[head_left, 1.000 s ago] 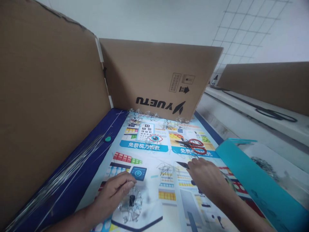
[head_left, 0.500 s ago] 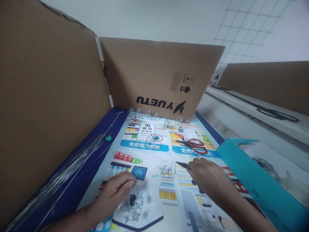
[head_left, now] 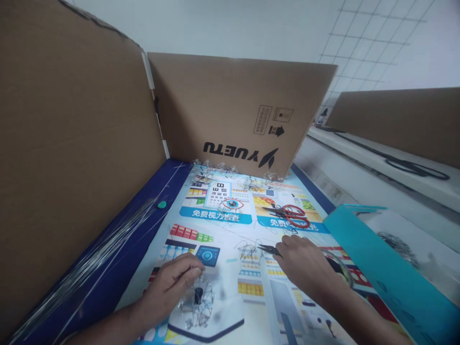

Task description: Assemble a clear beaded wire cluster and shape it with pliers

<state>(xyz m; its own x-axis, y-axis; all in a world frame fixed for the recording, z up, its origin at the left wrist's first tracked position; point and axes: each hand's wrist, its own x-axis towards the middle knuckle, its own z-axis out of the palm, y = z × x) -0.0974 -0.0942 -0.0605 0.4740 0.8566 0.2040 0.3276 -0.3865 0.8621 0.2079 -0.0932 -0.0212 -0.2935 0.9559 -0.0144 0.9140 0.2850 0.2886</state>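
At the lower left of the head view, we see the left hand [head_left: 174, 280], thumb and forefinger pinched on the upper edge of a round wire piece [head_left: 197, 299]; the exact grip is hidden from us. The wire piece sits over the printed sheet [head_left: 230, 314] at lower centre, its dark middle plain, its thin strands hard to follow. Right of centre, the right hand [head_left: 300, 261] is wrapped around dark pliers [head_left: 269, 249]; it covers the handles, so we make out only the slender nose, near loose wire strands [head_left: 247, 250]. Above, we find red-handled scissors [head_left: 286, 212]. A round object [head_left: 348, 272] is partly hidden behind the right forearm. Both forearms are cut off by the lower edge. The wire bundle [head_left: 104, 256] runs out of frame at lower left; the turquoise box [head_left: 377, 263] at right is cropped, its contents blurred.
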